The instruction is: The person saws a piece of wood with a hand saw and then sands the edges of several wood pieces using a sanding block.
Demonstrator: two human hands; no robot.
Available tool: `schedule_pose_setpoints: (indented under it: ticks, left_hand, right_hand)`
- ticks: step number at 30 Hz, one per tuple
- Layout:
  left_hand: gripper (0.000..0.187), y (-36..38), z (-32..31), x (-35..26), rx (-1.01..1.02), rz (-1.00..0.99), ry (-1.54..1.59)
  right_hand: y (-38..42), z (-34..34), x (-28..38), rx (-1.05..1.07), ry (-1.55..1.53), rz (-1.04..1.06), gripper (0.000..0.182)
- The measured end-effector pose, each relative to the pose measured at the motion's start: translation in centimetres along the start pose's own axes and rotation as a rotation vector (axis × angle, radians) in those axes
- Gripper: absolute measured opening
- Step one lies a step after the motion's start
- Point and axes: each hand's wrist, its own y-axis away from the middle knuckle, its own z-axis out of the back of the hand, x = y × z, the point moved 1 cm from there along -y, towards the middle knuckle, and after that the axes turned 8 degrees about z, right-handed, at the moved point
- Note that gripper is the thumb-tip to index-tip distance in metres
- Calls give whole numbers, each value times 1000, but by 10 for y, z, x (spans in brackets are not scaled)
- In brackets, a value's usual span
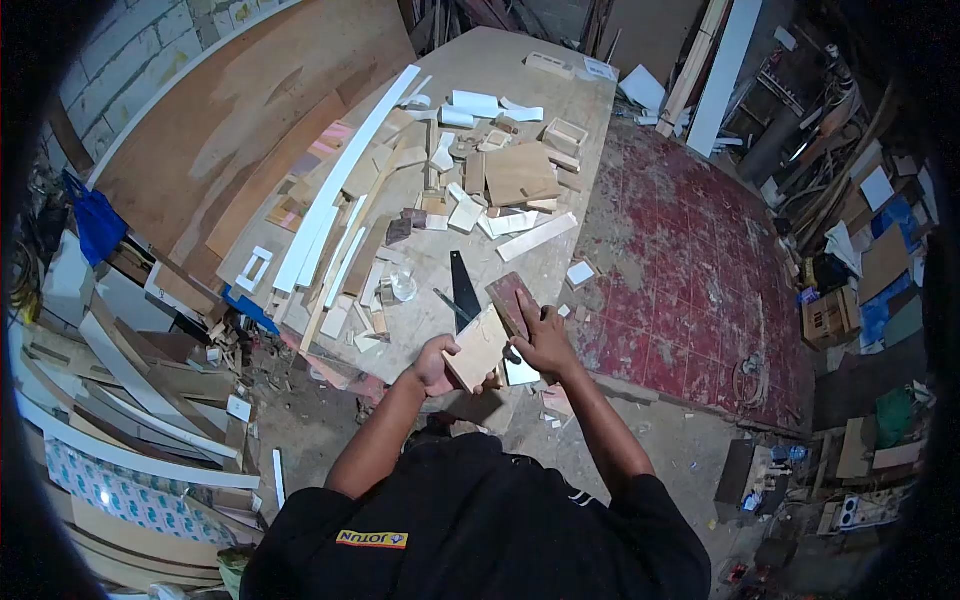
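Observation:
A pale rectangular wood piece [477, 349] is tilted above the table's near edge. My left hand [434, 366] grips it at its left side, the thumb on its face. In my right hand [543, 343] is a reddish-brown flat block [508, 306], held against or close to the right edge of the pale piece, with fingers lying along the block. Whether the two pieces touch is hard to tell. Just beyond them a black tapered tool [463, 286] lies on the table, beside a thin dark stick [450, 303].
The worktable [430, 330] carries long white strips [345, 180], a square plywood piece [520, 174], white paper rolls [475, 104] and many wood offcuts. Clear plastic [403, 286] lies left of the black tool. Red tiled floor [690, 270] is on the right; curved boards [150, 390] stand left.

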Motion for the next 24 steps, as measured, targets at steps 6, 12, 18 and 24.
schedule_pose_setpoints:
  ticks: [6,12,18,24]
  left_hand:
    - [74,4,-26,-3,-111,-96,-69]
    - [72,-1,-24,6,-107,-130,-70]
    - [58,-23,-8,35,-174,-70,-18]
    - [54,-31,-6,42,-249,-198,-37]
  right_hand:
    - [5,-7,-15,-173,-485,-6,89]
    - [8,-28,-51,-148,-774,-118,80]
    - [29,7,21,1,-295,48,95]
    - [39,0,33,133,-430,-20,87]
